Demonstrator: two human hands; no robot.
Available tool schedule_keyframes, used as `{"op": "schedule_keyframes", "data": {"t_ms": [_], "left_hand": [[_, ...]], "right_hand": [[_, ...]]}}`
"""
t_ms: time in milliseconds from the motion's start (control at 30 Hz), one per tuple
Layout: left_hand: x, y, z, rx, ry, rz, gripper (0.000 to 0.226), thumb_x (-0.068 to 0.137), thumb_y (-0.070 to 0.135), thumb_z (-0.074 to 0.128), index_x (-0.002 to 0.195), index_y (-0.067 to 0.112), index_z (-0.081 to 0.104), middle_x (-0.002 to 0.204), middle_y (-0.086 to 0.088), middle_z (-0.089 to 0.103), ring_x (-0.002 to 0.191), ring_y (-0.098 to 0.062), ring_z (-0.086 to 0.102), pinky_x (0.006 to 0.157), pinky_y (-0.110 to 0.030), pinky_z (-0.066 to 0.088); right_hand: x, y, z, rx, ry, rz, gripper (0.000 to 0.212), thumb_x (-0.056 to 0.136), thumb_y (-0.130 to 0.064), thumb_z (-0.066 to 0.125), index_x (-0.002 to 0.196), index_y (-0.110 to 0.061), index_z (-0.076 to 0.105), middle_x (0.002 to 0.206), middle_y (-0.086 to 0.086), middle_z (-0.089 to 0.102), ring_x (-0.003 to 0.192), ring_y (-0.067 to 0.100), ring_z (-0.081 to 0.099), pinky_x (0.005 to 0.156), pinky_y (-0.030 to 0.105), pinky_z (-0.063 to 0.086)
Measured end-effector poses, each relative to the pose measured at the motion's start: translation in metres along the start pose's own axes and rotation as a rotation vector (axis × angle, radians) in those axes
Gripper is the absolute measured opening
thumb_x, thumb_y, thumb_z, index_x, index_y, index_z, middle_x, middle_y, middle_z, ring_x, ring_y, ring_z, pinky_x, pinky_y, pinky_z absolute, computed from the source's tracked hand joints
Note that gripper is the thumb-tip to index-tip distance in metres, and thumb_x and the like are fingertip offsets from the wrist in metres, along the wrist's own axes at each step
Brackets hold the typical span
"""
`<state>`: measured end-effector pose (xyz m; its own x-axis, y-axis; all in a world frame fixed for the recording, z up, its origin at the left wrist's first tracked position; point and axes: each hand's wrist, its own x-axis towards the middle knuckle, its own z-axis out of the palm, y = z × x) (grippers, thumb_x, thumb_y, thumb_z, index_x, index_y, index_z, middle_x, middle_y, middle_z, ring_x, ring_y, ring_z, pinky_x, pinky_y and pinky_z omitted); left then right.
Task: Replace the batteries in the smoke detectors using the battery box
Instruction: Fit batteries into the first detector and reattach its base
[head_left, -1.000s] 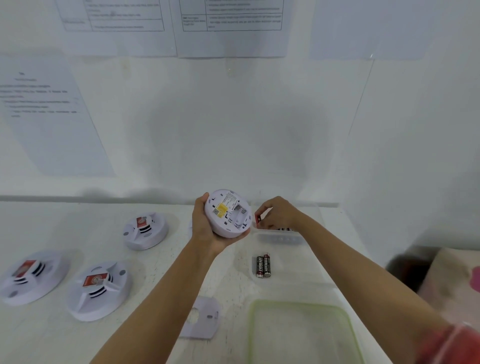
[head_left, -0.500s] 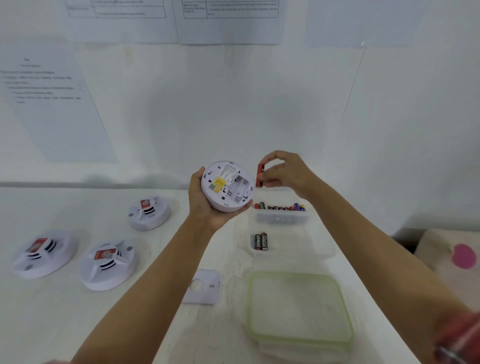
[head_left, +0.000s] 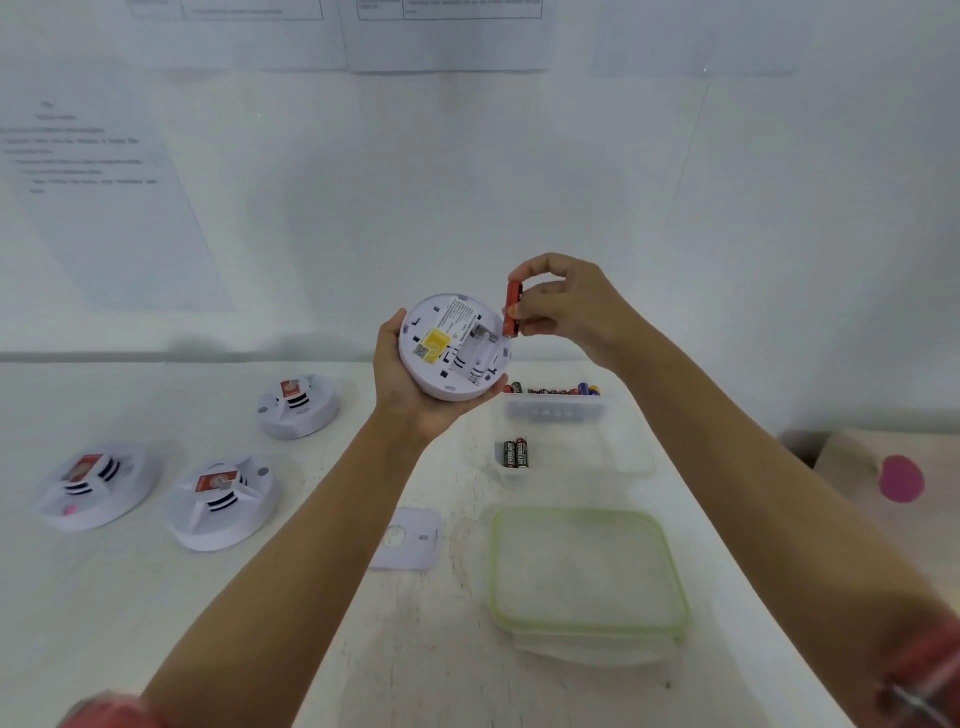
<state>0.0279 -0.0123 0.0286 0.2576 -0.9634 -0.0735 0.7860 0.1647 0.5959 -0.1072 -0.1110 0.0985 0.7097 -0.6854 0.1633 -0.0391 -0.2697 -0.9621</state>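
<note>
My right hand (head_left: 566, 306) just came up from the battery box (head_left: 556, 411) at 5 o'clock and pinches a red battery (head_left: 511, 310) upright at the 2 o'clock edge of the smoke detector (head_left: 447, 353), which my left hand (head_left: 410, 387) cups, open bay (head_left: 480, 347) facing me. Guessing insertion's next.

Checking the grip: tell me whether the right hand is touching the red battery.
Touching. The head view shows the right hand pinching the red battery between thumb and fingers, beside the smoke detector held in the left hand.
</note>
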Motion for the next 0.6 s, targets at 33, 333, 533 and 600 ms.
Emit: {"op": "schedule_keyframes", "data": {"t_ms": [33, 333, 533, 600], "left_hand": [[-0.001, 0.000, 0.000, -0.001, -0.002, -0.001, 0.057, 0.088, 0.058, 0.030, 0.111, 0.015, 0.060, 0.103, -0.017, 0.066, 0.095, -0.036, 0.058, 0.074, -0.045, 0.054], [-0.004, -0.005, -0.001, 0.022, 0.015, 0.019, 0.056, 0.090, 0.056, 0.027, 0.110, 0.016, 0.060, 0.093, -0.013, 0.071, 0.093, -0.031, 0.060, 0.071, -0.046, 0.056], [-0.007, -0.008, 0.000, 0.001, 0.004, 0.018, 0.055, 0.090, 0.055, 0.028, 0.104, 0.015, 0.062, 0.091, -0.012, 0.072, 0.090, -0.030, 0.061, 0.073, -0.046, 0.055], [-0.006, -0.008, -0.001, -0.009, -0.004, 0.021, 0.055, 0.090, 0.056, 0.028, 0.107, 0.015, 0.062, 0.094, -0.013, 0.071, 0.090, -0.029, 0.062, 0.075, -0.045, 0.054]], "right_hand": [[-0.002, -0.001, 0.001, 0.010, 0.004, 0.005, 0.024, 0.077, 0.008, 0.064, 0.093, -0.008, 0.060, 0.062, 0.004, 0.067, 0.060, 0.018, 0.064, 0.065, 0.023, 0.057], [-0.024, -0.003, 0.026, -0.161, 0.107, 0.048, 0.031, 0.069, 0.003, 0.073, 0.095, -0.003, 0.057, 0.074, 0.021, 0.068, 0.070, 0.034, 0.068, 0.074, 0.043, 0.059], [-0.033, -0.006, 0.034, -0.314, 0.177, 0.024, 0.020, 0.066, -0.004, 0.074, 0.083, -0.007, 0.064, 0.072, 0.017, 0.070, 0.073, 0.032, 0.070, 0.068, 0.050, 0.058], [-0.036, -0.007, 0.037, -0.343, 0.164, 0.013, 0.022, 0.065, -0.004, 0.074, 0.085, -0.004, 0.065, 0.077, 0.017, 0.069, 0.075, 0.032, 0.070, 0.069, 0.044, 0.058]]}}
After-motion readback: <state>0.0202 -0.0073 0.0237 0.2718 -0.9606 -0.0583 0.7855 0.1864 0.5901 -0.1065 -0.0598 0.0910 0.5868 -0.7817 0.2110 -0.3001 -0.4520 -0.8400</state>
